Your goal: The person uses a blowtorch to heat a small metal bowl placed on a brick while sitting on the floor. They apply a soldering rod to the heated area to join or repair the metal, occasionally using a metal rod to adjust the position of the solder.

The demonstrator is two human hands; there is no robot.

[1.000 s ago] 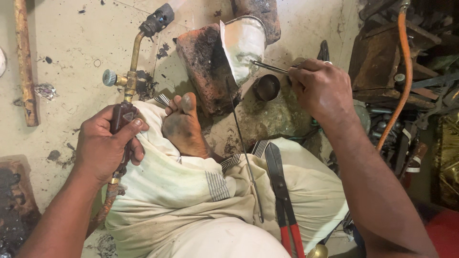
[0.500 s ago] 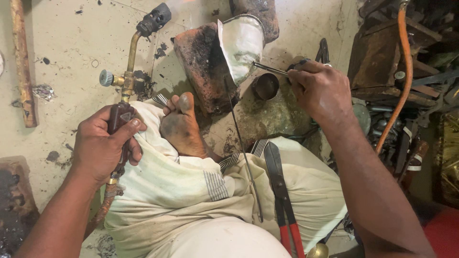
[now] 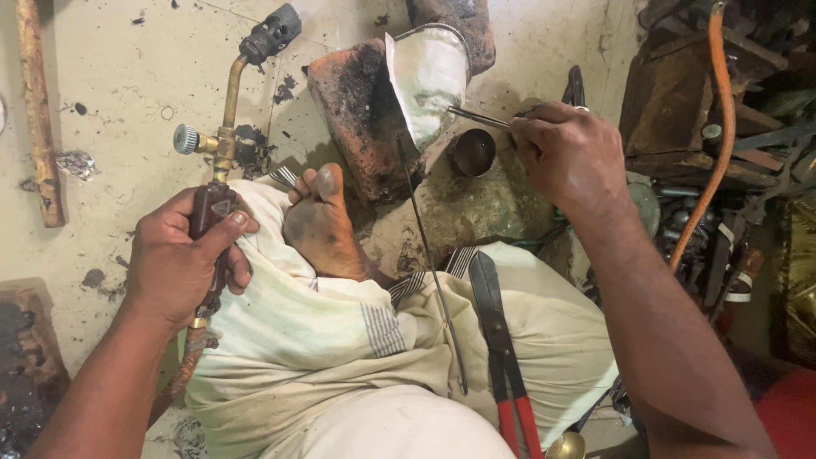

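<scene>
Brass-necked gas torch (image 3: 228,127) sits clenched in my left hand (image 3: 183,263); my right hand (image 3: 569,157) pinches thin metal tweezers (image 3: 478,118), probably touching the white curved sheet-metal piece (image 3: 429,81) leaning on the scorched brick (image 3: 357,115). I'd keep the tweezers steady.

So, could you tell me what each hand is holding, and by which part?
Left hand grips the brass torch by its dark handle; right hand pinches thin metal tongs at their rear end.

Left hand (image 3: 183,268) grips brass gas torch (image 3: 223,127), nozzle pointing away. Right hand (image 3: 569,157) holds tweezers (image 3: 478,118) against pale bent metal sheet (image 3: 429,81) leaning on scorched brick (image 3: 353,106). Small dark cup (image 3: 473,153) just beside brick; red-handled cutters (image 3: 501,357) nearer the person's lap.
</scene>
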